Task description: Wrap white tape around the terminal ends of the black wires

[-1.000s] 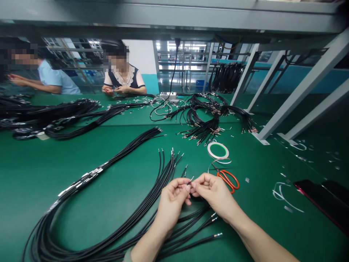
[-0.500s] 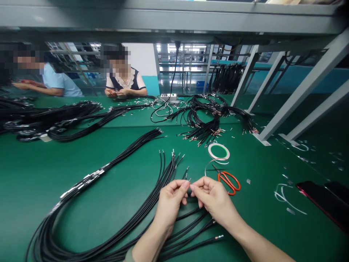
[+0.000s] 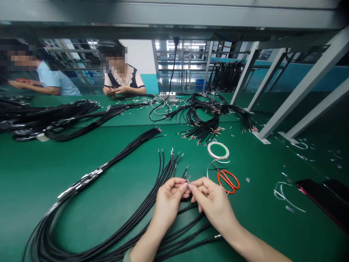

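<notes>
My left hand (image 3: 169,200) is closed in a pinch around the end of a black cable, most of which my fingers hide. A thin, coppery stripped wire tip (image 3: 189,178) pokes up between both hands' fingertips. My right hand (image 3: 214,200) pinches at that same cable end, thumb against forefinger. Beneath and around my wrists runs a looped bundle of black cables (image 3: 38,240), with several metal-tipped ends fanned out just beyond my left hand and others under my right. Orange-handled scissors (image 3: 233,174) lie right of my right hand, beside a roll of white tape (image 3: 209,150).
More black cable bundles (image 3: 201,133) lie farther back and at the left (image 3: 68,109). White strip scraps (image 3: 283,194) and a dark red-edged phone-like object (image 3: 313,193) are at the right. Grey metal legs (image 3: 300,87) rise there. Two people (image 3: 124,78) sit across the table.
My hands have shifted slightly left, and the wire tip shows more clearly between my fingertips. The whole view has moved a little; the cables and tools on the table stay put.
</notes>
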`<move>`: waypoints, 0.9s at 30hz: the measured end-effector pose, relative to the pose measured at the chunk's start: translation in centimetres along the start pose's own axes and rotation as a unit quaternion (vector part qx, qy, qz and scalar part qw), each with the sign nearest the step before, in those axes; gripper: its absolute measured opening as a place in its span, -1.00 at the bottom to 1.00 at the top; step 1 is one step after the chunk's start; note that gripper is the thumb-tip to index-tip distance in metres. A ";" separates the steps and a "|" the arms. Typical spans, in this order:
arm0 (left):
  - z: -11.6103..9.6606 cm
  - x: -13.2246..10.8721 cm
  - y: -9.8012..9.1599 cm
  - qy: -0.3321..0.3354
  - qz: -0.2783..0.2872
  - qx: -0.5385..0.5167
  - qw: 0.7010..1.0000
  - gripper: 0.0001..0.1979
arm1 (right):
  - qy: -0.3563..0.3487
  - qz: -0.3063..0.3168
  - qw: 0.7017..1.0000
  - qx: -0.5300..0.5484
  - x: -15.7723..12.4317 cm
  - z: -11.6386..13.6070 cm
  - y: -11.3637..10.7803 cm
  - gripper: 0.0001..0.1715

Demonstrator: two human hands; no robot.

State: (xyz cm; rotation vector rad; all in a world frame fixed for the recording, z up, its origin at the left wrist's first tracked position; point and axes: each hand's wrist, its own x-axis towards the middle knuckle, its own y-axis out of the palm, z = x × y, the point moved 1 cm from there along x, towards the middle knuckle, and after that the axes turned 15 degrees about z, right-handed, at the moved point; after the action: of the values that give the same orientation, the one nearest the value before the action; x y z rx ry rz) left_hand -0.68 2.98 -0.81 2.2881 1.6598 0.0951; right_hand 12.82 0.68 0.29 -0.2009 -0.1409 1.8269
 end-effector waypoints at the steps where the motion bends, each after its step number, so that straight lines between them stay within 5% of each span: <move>1: 0.0 0.0 0.0 -0.004 0.001 -0.005 1.000 -0.78 | -0.002 0.002 1.000 -0.002 0.0 0.1 0.0 -0.70; 27: -1.3 -0.3 -0.4 -0.018 0.011 -0.043 0.999 -0.77 | -0.038 -0.038 0.993 0.107 0.4 0.7 -1.1 -0.73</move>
State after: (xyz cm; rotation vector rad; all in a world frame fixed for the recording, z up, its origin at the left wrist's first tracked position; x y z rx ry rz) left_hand -1.47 3.11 0.29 2.2314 1.5826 0.1255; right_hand 13.61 1.32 1.13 0.0238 -0.0049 1.7589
